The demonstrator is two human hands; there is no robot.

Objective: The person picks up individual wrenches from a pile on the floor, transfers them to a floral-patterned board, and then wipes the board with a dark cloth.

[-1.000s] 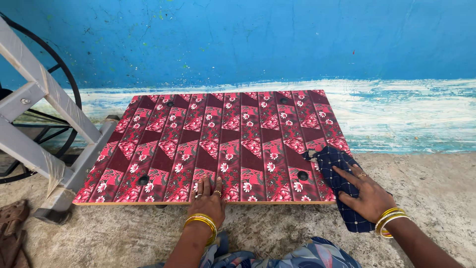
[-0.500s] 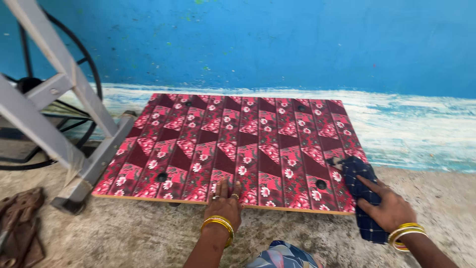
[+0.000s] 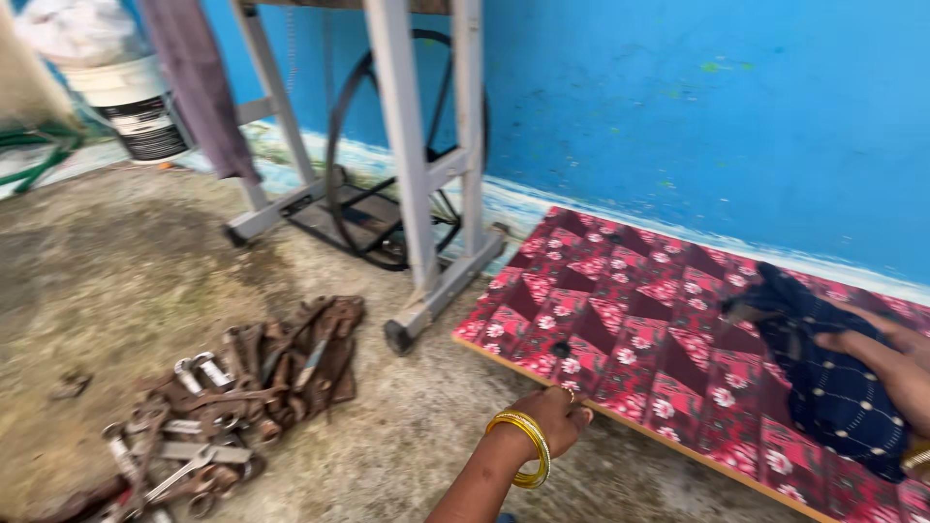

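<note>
Cloth [image 3: 833, 387] shifted onto board [image 3: 620, 320], under right hand [image 3: 896, 363].

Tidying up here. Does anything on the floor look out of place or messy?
Yes: a pile of rusty spanners lies loose on the bare floor, left of the left hand, jumbled rather than sorted.

Left hand [image 3: 554, 415]: forearm enters from the bottom edge and angles up to the right; fingers curled loosely inward, knuckles up; yellow bangles [image 3: 523, 447] on the wrist.
Right hand [image 3: 896, 366]: enters from the right edge, partly cut off by it; palm down, fingers stretched leftward and laid flat, grip not closed.
</note>
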